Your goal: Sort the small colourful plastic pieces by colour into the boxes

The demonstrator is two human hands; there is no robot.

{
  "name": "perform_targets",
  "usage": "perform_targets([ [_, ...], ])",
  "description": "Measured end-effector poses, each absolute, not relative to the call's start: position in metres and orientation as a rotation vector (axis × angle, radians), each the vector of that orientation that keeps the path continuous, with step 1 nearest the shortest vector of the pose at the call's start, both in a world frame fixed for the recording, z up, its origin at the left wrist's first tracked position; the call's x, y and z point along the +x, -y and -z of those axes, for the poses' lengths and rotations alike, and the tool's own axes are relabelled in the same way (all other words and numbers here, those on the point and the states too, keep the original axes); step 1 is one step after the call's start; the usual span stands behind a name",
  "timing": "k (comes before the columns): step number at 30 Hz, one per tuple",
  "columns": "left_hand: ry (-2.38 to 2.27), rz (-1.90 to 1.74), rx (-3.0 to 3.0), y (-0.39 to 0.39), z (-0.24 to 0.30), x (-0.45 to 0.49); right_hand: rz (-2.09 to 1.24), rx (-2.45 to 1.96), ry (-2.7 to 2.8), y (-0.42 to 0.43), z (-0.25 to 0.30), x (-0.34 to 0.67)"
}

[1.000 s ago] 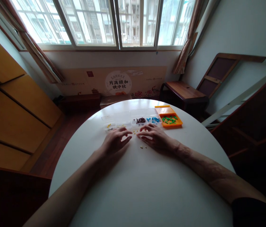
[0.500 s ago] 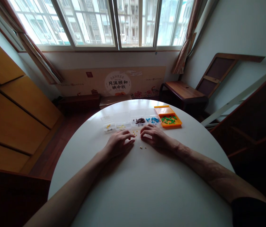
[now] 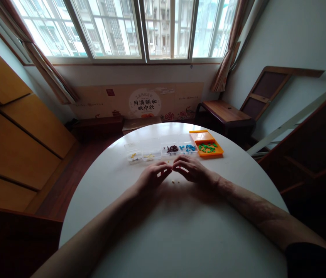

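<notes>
Above the white round table point(image 3: 180, 227), my left hand point(image 3: 154, 175) and my right hand point(image 3: 192, 168) meet at the fingertips. Thumb and fingers of each are pressed together in a pinch; whatever lies between them is too small to make out. Just below the fingertips, small pale yellowish pieces point(image 3: 173, 182) lie on the tabletop. A small yellow piece point(image 3: 168, 162) shows just beyond my left fingers. Behind my right hand are a clear box of dark brown pieces point(image 3: 172, 148) and one of blue pieces point(image 3: 188, 148).
An orange box point(image 3: 221, 152) with its lid raised holds green pieces point(image 3: 207, 147). To the left, clear boxes hold yellow pieces point(image 3: 134, 155) and pale pieces point(image 3: 149, 156). Past the table stand a wooden chair point(image 3: 227, 112) and a printed cardboard panel point(image 3: 116, 98).
My left hand has moved right and its fingertips now meet those of my right hand. The fingers of both hands have closed into pinches over the small yellow pieces.
</notes>
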State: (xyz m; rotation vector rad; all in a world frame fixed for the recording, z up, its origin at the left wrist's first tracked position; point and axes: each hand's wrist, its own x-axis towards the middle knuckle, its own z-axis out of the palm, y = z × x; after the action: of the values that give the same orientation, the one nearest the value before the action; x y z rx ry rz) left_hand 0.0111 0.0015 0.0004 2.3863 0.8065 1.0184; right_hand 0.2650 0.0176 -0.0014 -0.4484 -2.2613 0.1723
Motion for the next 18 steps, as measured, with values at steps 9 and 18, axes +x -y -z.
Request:
perform_targets([
  [9, -0.752, -1.036, 2.199, -0.0014, -0.0048, 0.0122, -0.152, -0.442, 2.27, -0.0161, -0.0018, 0.2651],
  [18, -0.739, -1.021, 2.158, -0.0017, -0.0043, 0.0096, -0.152, -0.446, 2.279, -0.0171, 0.0016, 0.2656],
])
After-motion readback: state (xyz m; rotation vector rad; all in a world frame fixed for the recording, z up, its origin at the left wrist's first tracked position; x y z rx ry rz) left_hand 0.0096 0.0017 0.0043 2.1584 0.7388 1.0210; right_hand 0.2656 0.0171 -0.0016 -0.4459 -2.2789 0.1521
